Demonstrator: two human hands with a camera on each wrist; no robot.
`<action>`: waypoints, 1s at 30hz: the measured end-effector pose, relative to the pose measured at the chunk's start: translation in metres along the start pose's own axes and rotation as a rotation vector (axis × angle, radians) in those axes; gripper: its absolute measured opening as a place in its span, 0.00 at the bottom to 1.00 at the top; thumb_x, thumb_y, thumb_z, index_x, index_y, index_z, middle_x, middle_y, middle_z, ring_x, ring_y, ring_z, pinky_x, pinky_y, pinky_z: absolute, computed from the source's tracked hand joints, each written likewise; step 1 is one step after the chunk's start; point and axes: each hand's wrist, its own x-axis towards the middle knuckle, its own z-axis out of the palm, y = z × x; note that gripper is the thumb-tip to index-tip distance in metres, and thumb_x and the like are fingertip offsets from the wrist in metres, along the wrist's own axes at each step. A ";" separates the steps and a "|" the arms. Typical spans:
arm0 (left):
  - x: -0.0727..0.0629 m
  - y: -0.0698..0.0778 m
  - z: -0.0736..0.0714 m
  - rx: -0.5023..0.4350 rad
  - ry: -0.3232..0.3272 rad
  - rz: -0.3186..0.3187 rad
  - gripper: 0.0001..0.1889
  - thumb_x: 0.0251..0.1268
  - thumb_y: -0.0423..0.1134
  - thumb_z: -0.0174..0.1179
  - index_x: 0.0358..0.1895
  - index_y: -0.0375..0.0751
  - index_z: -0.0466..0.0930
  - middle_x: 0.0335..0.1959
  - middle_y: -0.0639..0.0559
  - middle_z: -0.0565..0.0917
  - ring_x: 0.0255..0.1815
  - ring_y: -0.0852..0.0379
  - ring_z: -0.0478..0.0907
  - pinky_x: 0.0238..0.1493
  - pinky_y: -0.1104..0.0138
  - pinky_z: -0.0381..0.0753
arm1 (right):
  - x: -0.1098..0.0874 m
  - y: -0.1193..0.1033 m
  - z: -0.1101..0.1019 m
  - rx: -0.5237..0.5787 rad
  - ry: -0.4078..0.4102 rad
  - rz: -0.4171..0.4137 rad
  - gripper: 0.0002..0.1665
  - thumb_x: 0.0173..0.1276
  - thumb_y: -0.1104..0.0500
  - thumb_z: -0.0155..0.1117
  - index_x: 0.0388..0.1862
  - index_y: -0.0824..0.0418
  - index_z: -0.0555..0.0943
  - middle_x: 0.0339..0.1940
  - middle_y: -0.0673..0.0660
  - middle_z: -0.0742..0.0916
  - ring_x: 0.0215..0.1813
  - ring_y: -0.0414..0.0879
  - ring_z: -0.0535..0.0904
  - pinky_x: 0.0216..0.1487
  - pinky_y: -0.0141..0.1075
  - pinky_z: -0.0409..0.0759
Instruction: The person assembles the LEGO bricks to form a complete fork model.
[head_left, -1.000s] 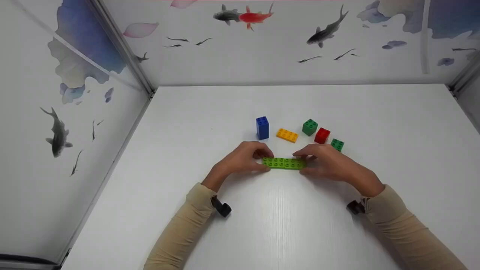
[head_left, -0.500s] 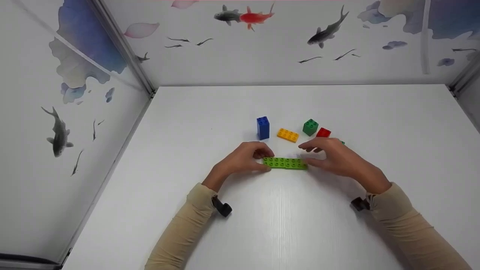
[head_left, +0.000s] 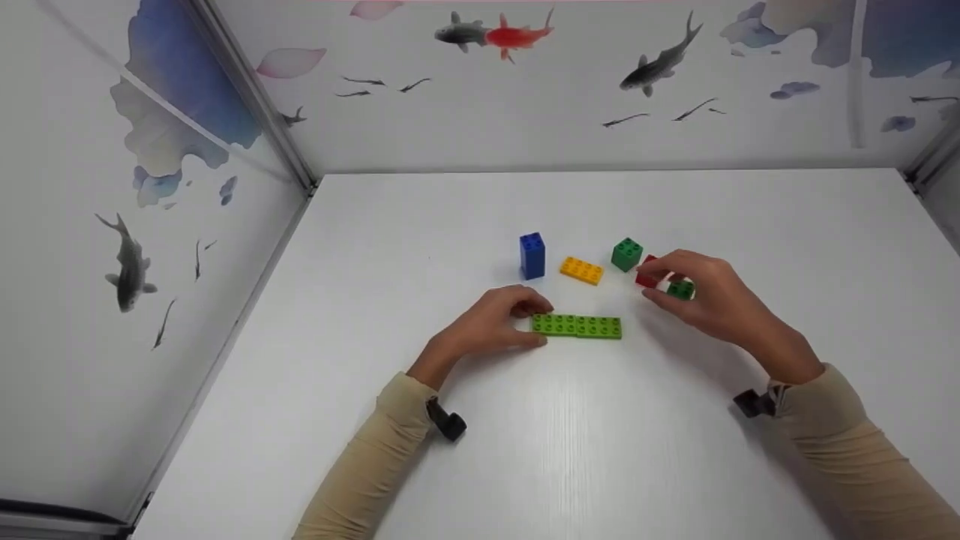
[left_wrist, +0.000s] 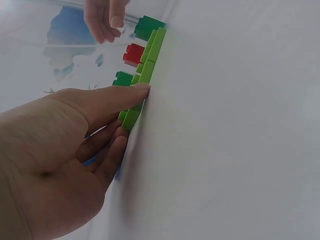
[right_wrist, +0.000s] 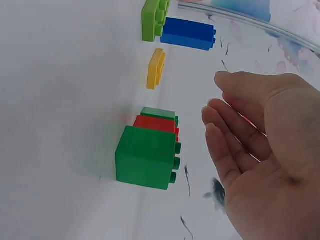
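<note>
Two lime-green building blocks (head_left: 581,326) lie end to end on the table. My left hand (head_left: 499,322) grips the left block, thumb on the near side and fingers on the far side. Farther right, my right hand (head_left: 716,300) hovers over a green block (head_left: 681,289) and a red block (head_left: 646,279), both partly hidden in the head view. In the right wrist view, that hand (right_wrist: 270,135) has loosely bent fingers with nothing between them, apart from the large green block (right_wrist: 145,157).
Behind the lime blocks stands a tall blue block (head_left: 532,256). Near it are a flat yellow block (head_left: 582,270) and another green block (head_left: 627,255). White walls with painted fish border the white table (head_left: 525,450).
My right hand has let go of the right lime block and moved right and away, over the red and green blocks. My left hand keeps its grip in place.
</note>
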 end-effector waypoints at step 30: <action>-0.003 -0.004 0.002 -0.003 0.031 0.044 0.19 0.70 0.39 0.74 0.63 0.47 0.86 0.58 0.56 0.87 0.58 0.60 0.81 0.68 0.67 0.81 | -0.016 0.023 -0.023 0.012 -0.209 0.355 0.28 0.71 0.58 0.78 0.66 0.64 0.79 0.56 0.63 0.88 0.59 0.59 0.84 0.60 0.50 0.85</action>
